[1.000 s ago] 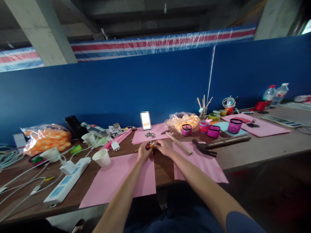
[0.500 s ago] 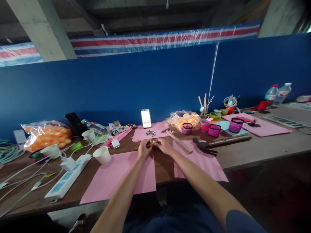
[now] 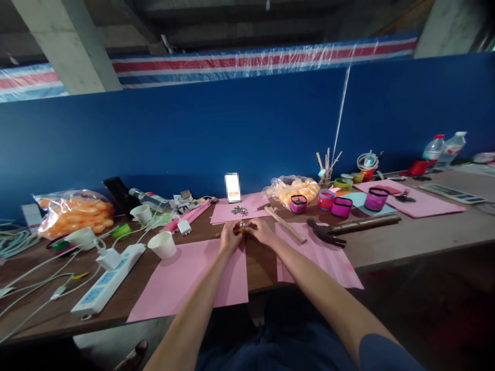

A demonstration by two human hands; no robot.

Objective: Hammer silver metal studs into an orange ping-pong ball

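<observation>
My left hand (image 3: 229, 238) and my right hand (image 3: 260, 231) meet over the brown table (image 3: 406, 237), fingers pinched together on a small orange object (image 3: 242, 227) between them. It is too small to name for sure. Just beyond the hands, a small heap of metal pieces (image 3: 240, 210) lies on a pink sheet (image 3: 255, 206). A larger pink sheet (image 3: 189, 281) lies under my left forearm and another pink sheet (image 3: 320, 257) under my right.
A hammer (image 3: 348, 229) and a wooden stick (image 3: 285, 225) lie right of my hands. Paper cups (image 3: 161, 245), a white power strip (image 3: 108, 281) with cables and a bag of orange balls (image 3: 73, 214) sit left. Small pink tubs (image 3: 340, 207) and another bag of orange balls (image 3: 294, 189) stand behind.
My hands stay pinched on the small orange object in the same spot. Only the camera has shifted slightly.
</observation>
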